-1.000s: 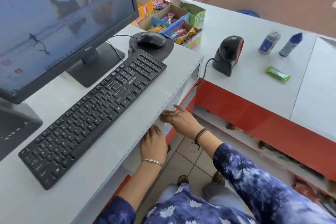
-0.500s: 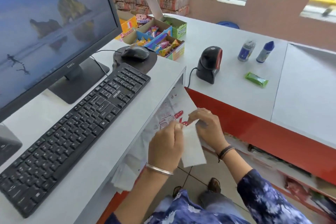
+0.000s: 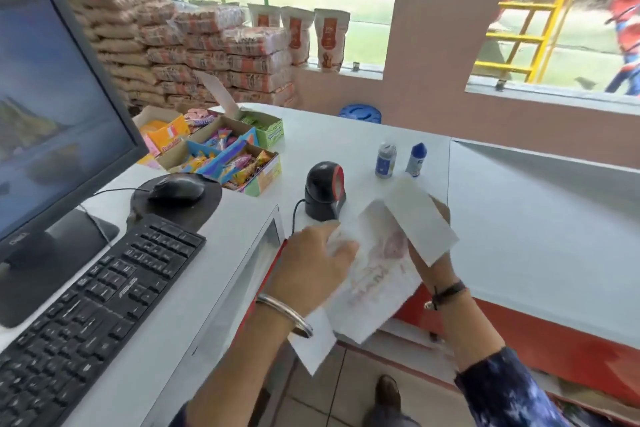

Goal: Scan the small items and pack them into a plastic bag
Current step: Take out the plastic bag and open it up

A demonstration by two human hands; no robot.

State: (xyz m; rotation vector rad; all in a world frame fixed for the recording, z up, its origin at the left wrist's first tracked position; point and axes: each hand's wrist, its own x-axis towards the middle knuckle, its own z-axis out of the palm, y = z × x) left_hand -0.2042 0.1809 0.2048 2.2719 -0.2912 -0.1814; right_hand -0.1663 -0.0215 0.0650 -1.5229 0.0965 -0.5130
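A white plastic bag [image 3: 377, 274] with faded red print hangs in front of the counter edge, held between both hands. My left hand [image 3: 304, 274] grips its left side and my right hand [image 3: 429, 263] holds its right side, mostly hidden behind a folded flap. Past the bag, a black barcode scanner [image 3: 323, 189] with a red face stands on the white counter [image 3: 519, 218]. Two small bottles stand further back, one grey [image 3: 385, 160] and one with a blue cap [image 3: 415, 159]. The bag hides the counter patch just in front of them.
A monitor [image 3: 52, 121], black keyboard [image 3: 93, 308] and mouse [image 3: 176, 189] fill the raised desk on the left. Open cardboard boxes of colourful sweets [image 3: 225, 152] sit behind the mouse. Stacked sacks [image 3: 207, 55] line the back wall. A blue lid [image 3: 360, 113] lies at the counter's far edge.
Both hands pulled the plastic bag out from under the desk and raised it to the right, in front of the scanner. The view tilted up, and the green packet is out of sight.
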